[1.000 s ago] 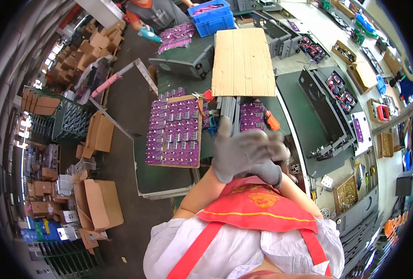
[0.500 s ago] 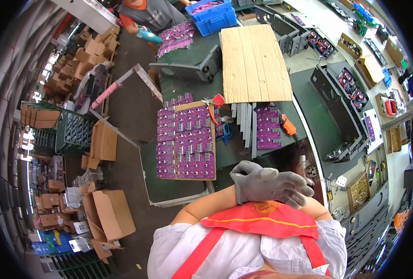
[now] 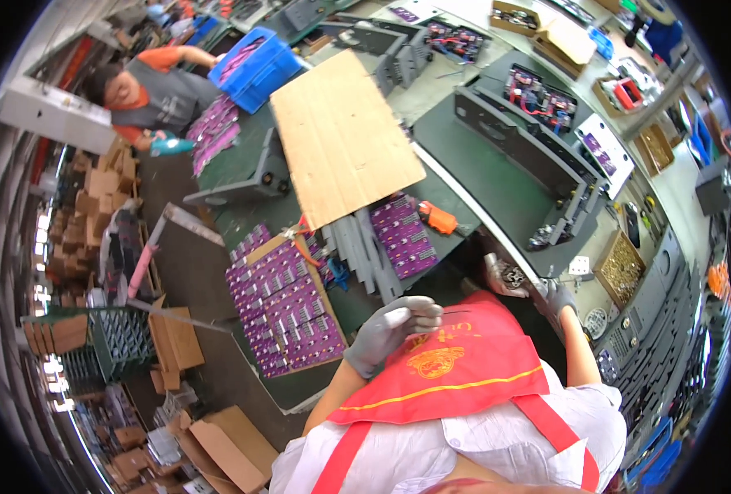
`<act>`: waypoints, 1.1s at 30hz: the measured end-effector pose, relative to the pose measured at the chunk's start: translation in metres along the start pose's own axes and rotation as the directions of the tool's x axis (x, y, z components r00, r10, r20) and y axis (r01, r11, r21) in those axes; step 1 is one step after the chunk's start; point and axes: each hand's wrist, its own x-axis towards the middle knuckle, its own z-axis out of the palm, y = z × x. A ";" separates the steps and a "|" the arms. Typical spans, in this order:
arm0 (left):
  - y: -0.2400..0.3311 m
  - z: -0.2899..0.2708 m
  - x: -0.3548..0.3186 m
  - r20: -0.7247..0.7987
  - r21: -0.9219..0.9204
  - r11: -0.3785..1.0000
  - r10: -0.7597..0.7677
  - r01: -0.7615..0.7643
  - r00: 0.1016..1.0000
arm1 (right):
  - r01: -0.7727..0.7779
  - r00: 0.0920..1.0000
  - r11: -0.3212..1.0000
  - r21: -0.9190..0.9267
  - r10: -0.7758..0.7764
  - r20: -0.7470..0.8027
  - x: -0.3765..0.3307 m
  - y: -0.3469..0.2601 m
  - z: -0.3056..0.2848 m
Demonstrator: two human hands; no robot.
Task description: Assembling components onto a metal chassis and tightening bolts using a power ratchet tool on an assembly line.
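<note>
From the head view, looking down, my left hand point(image 3: 386, 329) in its grey glove hangs just above the red apron point(image 3: 456, 362) on my chest, its grip pinched together on a thin dark sliver point(image 3: 454, 311) that pokes out to the right from thumb and forefinger; I cannot tell what the sliver is. My right hand point(image 3: 556, 298), also gloved grey, rests at the edge of the counter point(image 3: 497, 177) beside a small pale plug-like block point(image 3: 579, 265); whether its grip is apart or together I cannot tell, since the fingers curl away from me. Just left of it sits a small cluster of dark parts in a pale wrapper point(image 3: 504, 276). Ahead of my left hand lies a brown tray point(image 3: 287, 305) packed with rows of flat purple packets, and a second stack of purple packets point(image 3: 402, 235) lies near an orange tool point(image 3: 438, 217). Grey strips point(image 3: 357, 251) lie between the two purple groups. A large bare cardboard sheet point(image 3: 341, 136) covers the middle of the counter. Farther off stands a blue crate point(image 3: 254, 70) with purple packets inside, beside another person in an orange shirt and grey apron point(image 3: 147, 95). Brown cartons point(image 3: 234, 449) lie open on the floor to my left, and a box of brass-coloured pieces point(image 3: 621, 276) stands to my right.
</note>
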 end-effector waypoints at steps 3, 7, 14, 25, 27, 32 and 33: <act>-0.008 0.004 0.015 -0.056 -0.052 0.999 -0.020 0.017 0.998 | -0.259 0.957 0.899 0.354 0.287 -0.028 0.058 0.031 0.032; -0.008 0.018 0.038 -0.121 -0.014 1.000 0.013 -0.015 0.993 | -0.179 0.981 0.952 0.248 0.193 -0.031 0.077 0.054 0.032; -0.014 0.025 0.067 -0.243 -0.005 0.998 0.066 -0.070 0.968 | -0.315 0.949 0.623 0.716 0.189 0.254 0.089 0.076 0.030; -0.021 0.039 0.099 -0.271 -0.056 0.997 -0.065 0.051 0.960 | -0.174 0.983 0.422 0.890 0.136 0.127 0.141 -0.012 -0.004; -0.020 0.041 0.099 -0.294 -0.030 0.997 -0.079 0.073 0.953 | -0.155 0.985 0.414 0.897 0.131 0.110 0.153 -0.035 -0.020; -0.019 0.042 0.091 -0.332 -0.043 0.999 -0.003 -0.012 0.943 | -0.189 0.982 0.545 0.817 0.097 0.163 0.189 -0.078 -0.059; -0.021 0.041 0.089 -0.352 -0.071 0.997 0.012 -0.040 0.936 | -0.179 0.983 0.395 0.901 0.111 0.146 0.193 -0.084 -0.057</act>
